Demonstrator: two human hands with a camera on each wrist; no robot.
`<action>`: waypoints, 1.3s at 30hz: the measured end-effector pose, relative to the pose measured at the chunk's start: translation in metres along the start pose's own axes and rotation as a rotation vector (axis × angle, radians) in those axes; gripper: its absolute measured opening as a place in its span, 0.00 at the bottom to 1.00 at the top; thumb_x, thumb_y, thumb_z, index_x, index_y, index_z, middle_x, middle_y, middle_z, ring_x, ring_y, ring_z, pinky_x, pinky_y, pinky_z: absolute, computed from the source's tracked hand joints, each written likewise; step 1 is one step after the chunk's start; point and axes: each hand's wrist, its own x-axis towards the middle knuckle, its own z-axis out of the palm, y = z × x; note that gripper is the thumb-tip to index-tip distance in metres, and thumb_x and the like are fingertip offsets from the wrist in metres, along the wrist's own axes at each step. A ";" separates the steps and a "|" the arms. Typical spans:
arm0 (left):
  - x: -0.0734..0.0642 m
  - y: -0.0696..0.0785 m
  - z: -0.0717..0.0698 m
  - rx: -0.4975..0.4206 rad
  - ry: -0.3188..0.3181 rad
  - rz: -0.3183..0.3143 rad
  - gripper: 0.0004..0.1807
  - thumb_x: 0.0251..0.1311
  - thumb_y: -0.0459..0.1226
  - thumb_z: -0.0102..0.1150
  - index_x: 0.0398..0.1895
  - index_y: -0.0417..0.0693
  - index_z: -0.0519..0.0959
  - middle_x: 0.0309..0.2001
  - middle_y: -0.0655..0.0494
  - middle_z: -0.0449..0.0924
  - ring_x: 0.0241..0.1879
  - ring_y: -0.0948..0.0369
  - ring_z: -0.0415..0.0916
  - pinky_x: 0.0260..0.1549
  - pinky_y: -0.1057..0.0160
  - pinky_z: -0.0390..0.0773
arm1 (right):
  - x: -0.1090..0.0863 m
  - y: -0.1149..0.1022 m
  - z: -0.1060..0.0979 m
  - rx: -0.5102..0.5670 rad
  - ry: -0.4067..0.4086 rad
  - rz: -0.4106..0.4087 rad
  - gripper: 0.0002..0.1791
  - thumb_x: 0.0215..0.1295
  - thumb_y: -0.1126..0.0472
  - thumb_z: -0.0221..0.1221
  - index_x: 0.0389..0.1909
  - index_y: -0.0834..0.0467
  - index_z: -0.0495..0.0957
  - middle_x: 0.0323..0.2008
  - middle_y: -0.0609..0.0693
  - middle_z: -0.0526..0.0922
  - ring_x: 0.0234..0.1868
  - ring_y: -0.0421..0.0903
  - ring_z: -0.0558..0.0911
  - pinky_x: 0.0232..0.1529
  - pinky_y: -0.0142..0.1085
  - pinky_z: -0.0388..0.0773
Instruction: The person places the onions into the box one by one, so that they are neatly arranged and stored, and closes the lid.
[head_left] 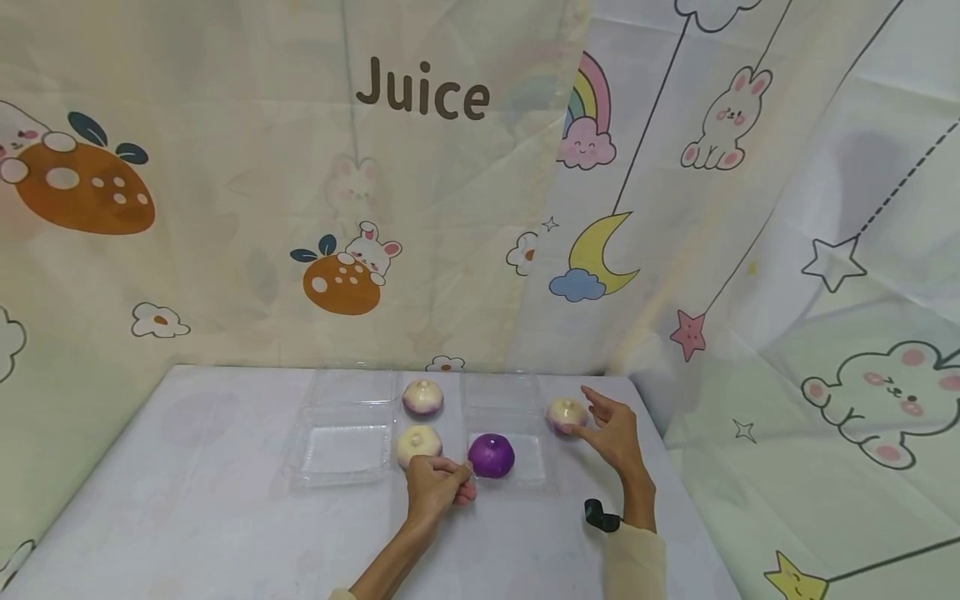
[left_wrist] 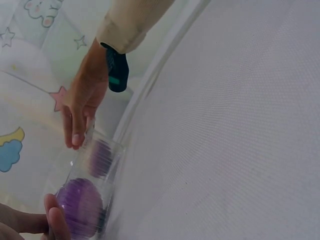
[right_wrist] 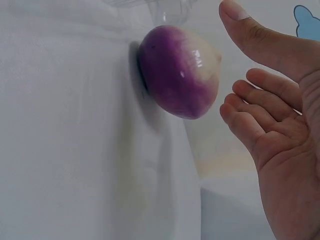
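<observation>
My left hand (head_left: 437,486) pinches with thumb and fingertips at the near left corner of an open clear plastic box (head_left: 528,450). A purple onion (head_left: 491,456) sits inside it, right beside those fingers. Just behind the left hand is a cream onion (head_left: 418,444), partly covered by it. My right hand (right_wrist: 280,120) is spread with thumb and fingers apart, beside a purple-and-cream onion (right_wrist: 180,72) standing on the table. A gap shows between that onion and the fingers in the right wrist view. Another cream-topped onion (head_left: 423,397) stands farther back.
A second clear plastic box (head_left: 345,479) lies open at the left, its lid (head_left: 352,387) folded back. The right box's lid (head_left: 501,392) also lies toward the back. Everything stands on a white-covered table (head_left: 225,500), with printed curtains (head_left: 240,167) behind and at the right.
</observation>
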 end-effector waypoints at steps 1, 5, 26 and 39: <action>0.000 0.000 0.000 0.001 -0.001 0.001 0.11 0.68 0.30 0.70 0.31 0.27 0.87 0.21 0.44 0.89 0.17 0.64 0.85 0.21 0.66 0.90 | 0.001 0.001 0.000 -0.005 0.002 0.002 0.45 0.54 0.61 0.84 0.74 0.63 0.77 0.75 0.65 0.77 0.70 0.71 0.81 0.70 0.52 0.80; 0.001 0.000 0.001 0.001 0.000 0.001 0.11 0.68 0.30 0.70 0.31 0.27 0.87 0.22 0.44 0.89 0.18 0.64 0.85 0.21 0.66 0.90 | 0.003 0.006 0.002 0.001 0.001 0.016 0.46 0.54 0.64 0.84 0.74 0.64 0.76 0.76 0.65 0.76 0.70 0.71 0.80 0.71 0.53 0.79; -0.003 -0.001 0.001 0.011 0.016 -0.006 0.11 0.67 0.31 0.72 0.30 0.28 0.88 0.21 0.41 0.89 0.17 0.64 0.85 0.20 0.66 0.90 | -0.002 0.027 0.015 0.010 0.009 0.046 0.52 0.50 0.61 0.86 0.75 0.69 0.72 0.75 0.67 0.75 0.72 0.65 0.79 0.71 0.48 0.77; 0.001 -0.001 0.002 0.007 0.017 0.005 0.11 0.67 0.30 0.71 0.30 0.26 0.87 0.20 0.43 0.88 0.16 0.65 0.84 0.20 0.66 0.89 | 0.000 0.034 0.025 0.002 0.015 0.046 0.51 0.51 0.62 0.86 0.75 0.71 0.72 0.73 0.69 0.76 0.75 0.61 0.75 0.73 0.50 0.76</action>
